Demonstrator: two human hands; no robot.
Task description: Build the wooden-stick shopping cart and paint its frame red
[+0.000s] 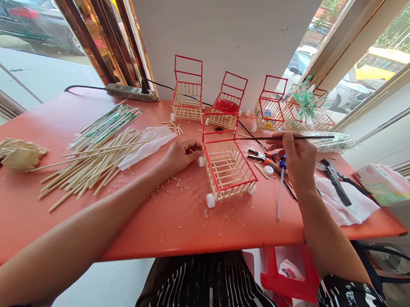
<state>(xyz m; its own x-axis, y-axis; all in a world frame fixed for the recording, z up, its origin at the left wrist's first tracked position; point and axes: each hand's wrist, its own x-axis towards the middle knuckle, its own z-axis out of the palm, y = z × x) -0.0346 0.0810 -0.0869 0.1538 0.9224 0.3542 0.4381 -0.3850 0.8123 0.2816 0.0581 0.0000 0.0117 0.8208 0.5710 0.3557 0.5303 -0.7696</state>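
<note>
From my feed I see a small stick-built cart with red rails and white bottle-cap wheels standing near the front middle of the orange table. Its basket looks empty. My left hand rests on the table at the cart's left side, fingers curled around the white wheel at its rear corner. My right hand is clenched on a thin dark rod, held level just right of the cart, its tip reaching toward the cart's upper rail. A white tube with a blue cap hangs down from that same fist.

Along the wall stand four more carts. The leftmost cart looks empty, the second cart holds something red, the third cart holds small blue and yellow bits, and the fourth cart carries a green-and-white pinwheel ornament.

Left of my left hand lies a heap of bamboo sticks, some in green-printed wrappers. Pliers lie between the cart and my right hand.
</note>
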